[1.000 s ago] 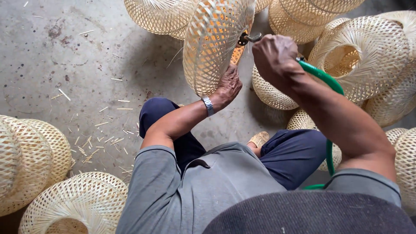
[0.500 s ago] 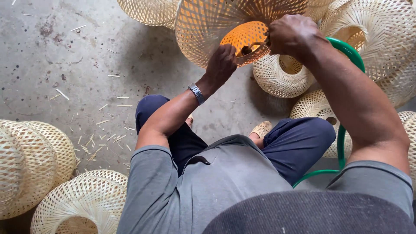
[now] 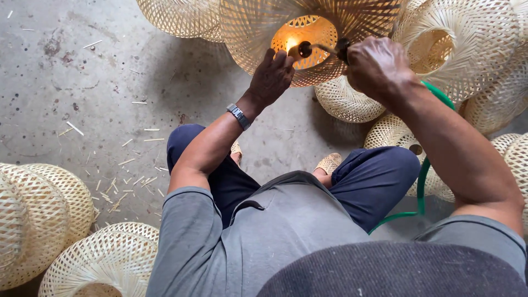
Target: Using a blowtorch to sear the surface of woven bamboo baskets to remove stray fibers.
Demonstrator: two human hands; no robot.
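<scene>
Person sits on the floor (image 3: pixel 82 71) w/ a woven bamboo shade (image 3: pixel 308 33) held up in front, mouth toward the camera, so the glowing inside is reachable. Left hand (image 3: pixel 272 74) braces the rim, fingers curled and pressed on the weave. Right hand (image 3: pixel 377 66) is closed tight around a torch tool (image 3: pixel 322 48); the green hose (image 3: pixel 421 181) trails off by the right knee. Shade's axis runs roughly away from the viewer; the tool lies near-horizontal, nozzle pointing left into the opening (flame itself hard to make out). Other shades (image 3: pixel 99 264) sit around.

Flame (image 3: pixel 290 45) now inside turned basket (image 3: pixel 341 22)
</scene>
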